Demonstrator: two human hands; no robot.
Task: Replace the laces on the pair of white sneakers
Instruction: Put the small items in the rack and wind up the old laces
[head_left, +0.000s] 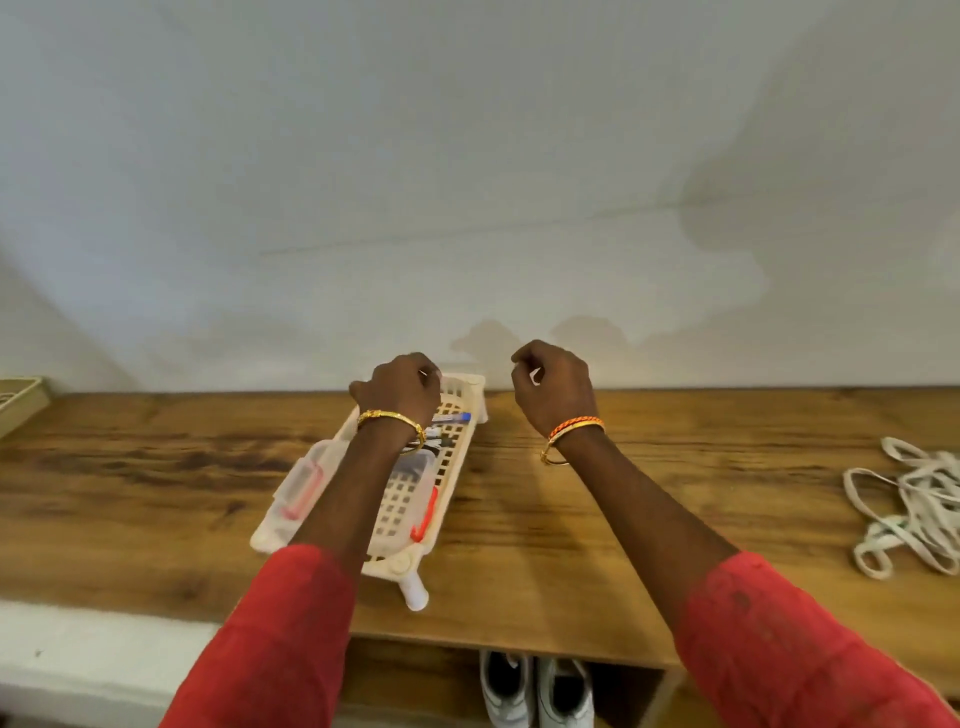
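Two white sneakers (535, 691) stand side by side in the open shelf under the wooden top, at the bottom centre. A loose pile of white laces (914, 506) lies on the wooden top at the far right. My left hand (400, 389) is raised over the far end of a cream basket, fingers curled shut, nothing visible in it. My right hand (553, 387) is raised beside it over bare wood, also curled into a loose fist with nothing held. Both hands are well away from the laces and the sneakers.
A cream slotted plastic basket (457, 452) lies on the wooden top (623, 519), holding pens, a clear box and red-edged items. A beige tray corner (18, 397) shows at the far left. A plain white wall rises right behind the top.
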